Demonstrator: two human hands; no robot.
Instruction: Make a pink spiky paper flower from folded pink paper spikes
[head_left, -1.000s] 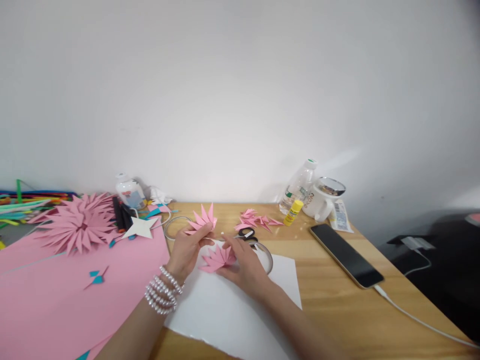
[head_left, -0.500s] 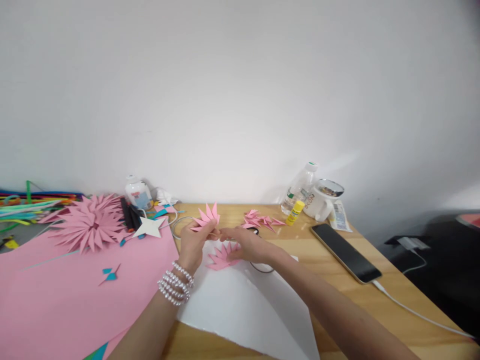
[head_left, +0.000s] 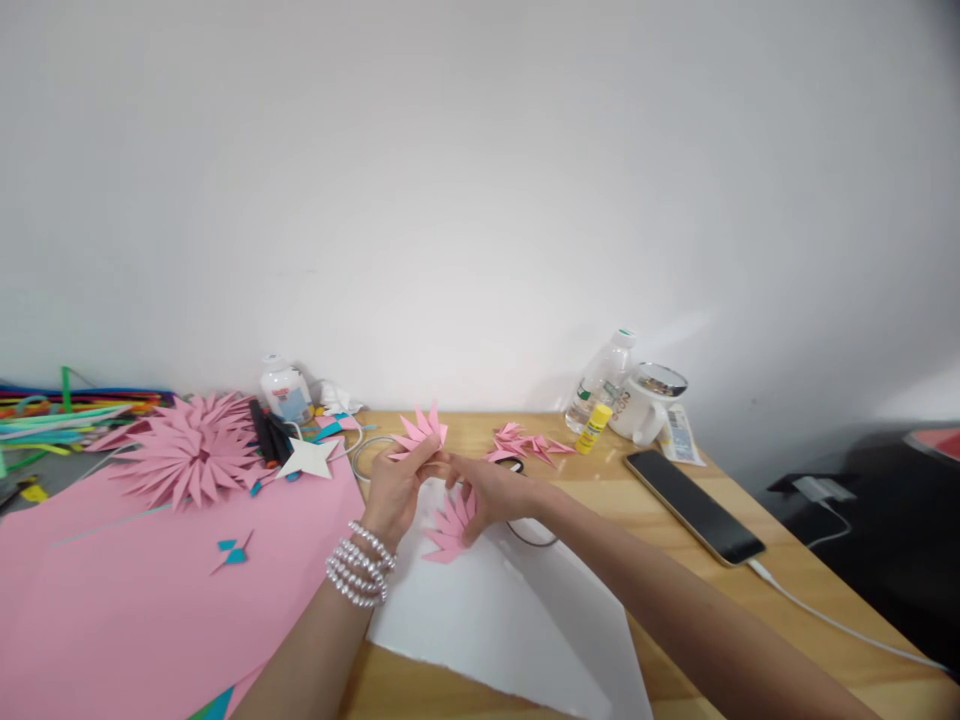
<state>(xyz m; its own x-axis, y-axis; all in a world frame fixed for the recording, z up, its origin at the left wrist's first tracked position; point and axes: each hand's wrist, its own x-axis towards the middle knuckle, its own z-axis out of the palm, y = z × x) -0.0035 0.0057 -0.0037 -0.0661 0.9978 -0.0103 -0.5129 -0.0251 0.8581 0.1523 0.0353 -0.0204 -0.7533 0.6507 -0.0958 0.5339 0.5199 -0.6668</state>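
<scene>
My left hand (head_left: pixel 401 485) is closed on a pink folded-paper piece (head_left: pixel 418 430), whose pointed tips fan out above the thumb. Close against it, my right hand (head_left: pixel 496 490) has its fingers meeting the left fingertips. Its thumb presses a second spiky pink folded-paper section (head_left: pixel 450 530), which hangs just over a white sheet (head_left: pixel 510 620). Whether the two pink sections join behind my fingers is hidden. Beyond my right hand lie loose pink folded-paper pieces (head_left: pixel 525 443) and the dark loop of a scissors handle (head_left: pixel 511 464).
To the left, large spiky pink paper flowers (head_left: pixel 187 455) and a white paper star (head_left: pixel 307 458) rest on pink paper (head_left: pixel 150 600). A glue stick (head_left: pixel 594 430), a bottle (head_left: pixel 600 385), a mug (head_left: pixel 641 405) and a cabled phone (head_left: pixel 694 507) stand or lie right.
My right thumb has tilted the lower pink section more upright above the white sheet. Both hands stay together. The whole view has shifted slightly.
</scene>
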